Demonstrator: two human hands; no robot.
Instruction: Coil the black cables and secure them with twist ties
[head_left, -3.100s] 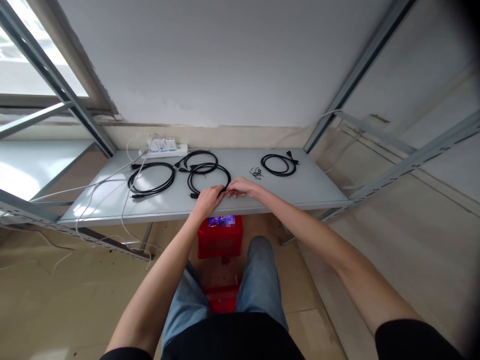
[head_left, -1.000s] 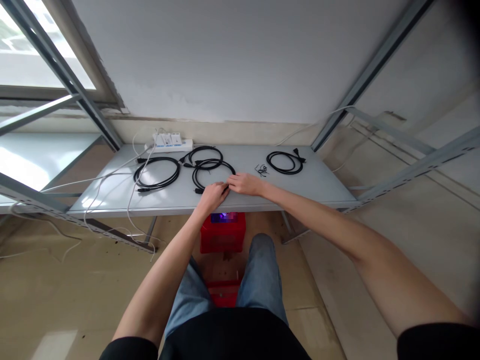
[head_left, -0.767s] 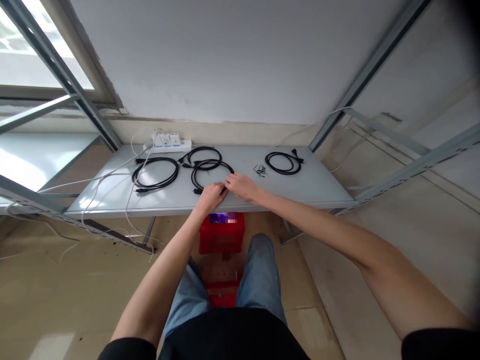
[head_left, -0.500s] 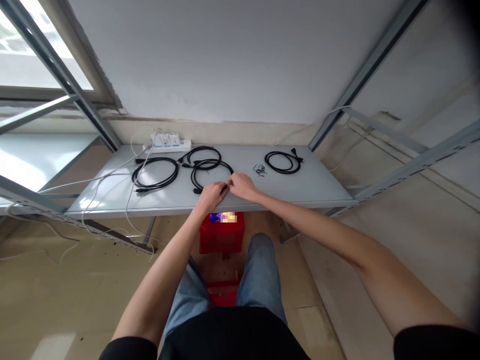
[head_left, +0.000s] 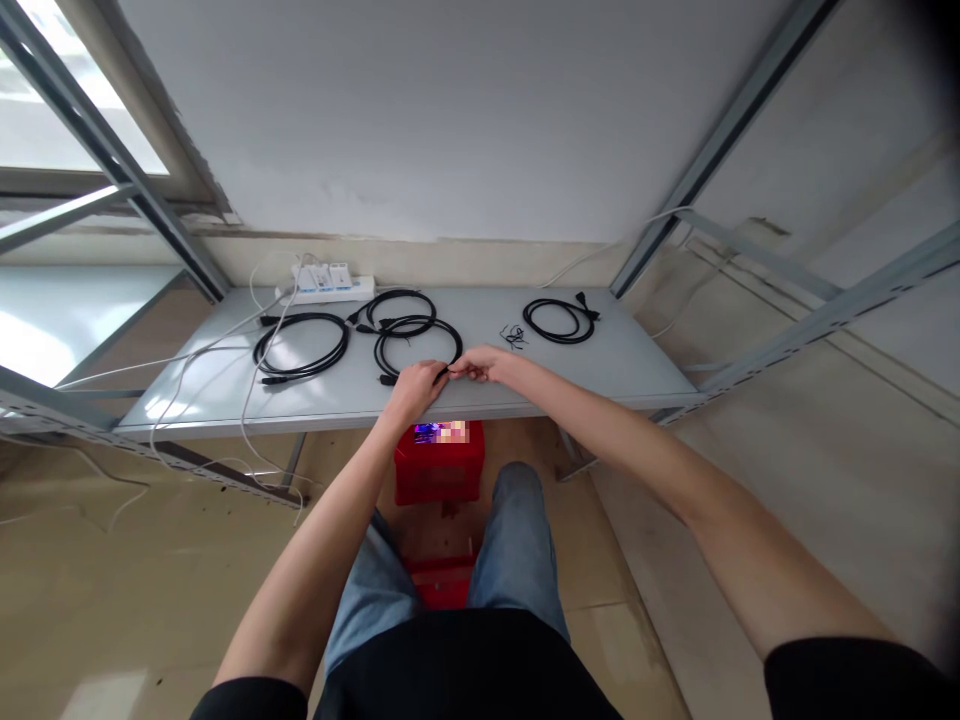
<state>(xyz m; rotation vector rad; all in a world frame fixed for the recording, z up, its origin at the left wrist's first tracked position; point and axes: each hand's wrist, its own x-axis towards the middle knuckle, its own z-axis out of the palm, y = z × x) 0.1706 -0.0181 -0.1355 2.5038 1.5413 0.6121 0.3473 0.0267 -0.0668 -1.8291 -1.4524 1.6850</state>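
Note:
A coiled black cable (head_left: pixel 417 337) lies on the grey metal shelf (head_left: pixel 645 372) in front of me. My left hand (head_left: pixel 415 386) is closed on the coil's near edge. My right hand (head_left: pixel 480 364) pinches something small and dark at the same spot, right beside the left fingers; it is too small to name. The two hands touch at the cable.
Other black coils lie at the left (head_left: pixel 301 345), behind (head_left: pixel 395 310) and at the right (head_left: pixel 557 321). A small heap of black ties (head_left: pixel 512 336) sits between. A white power strip (head_left: pixel 325 290) with white leads is at the back left. A red crate (head_left: pixel 439 467) stands under the shelf.
My right hand has drawn in from lying flat on the shelf to a pinch against the cable beside the left hand. The left hand has stayed on the coil.

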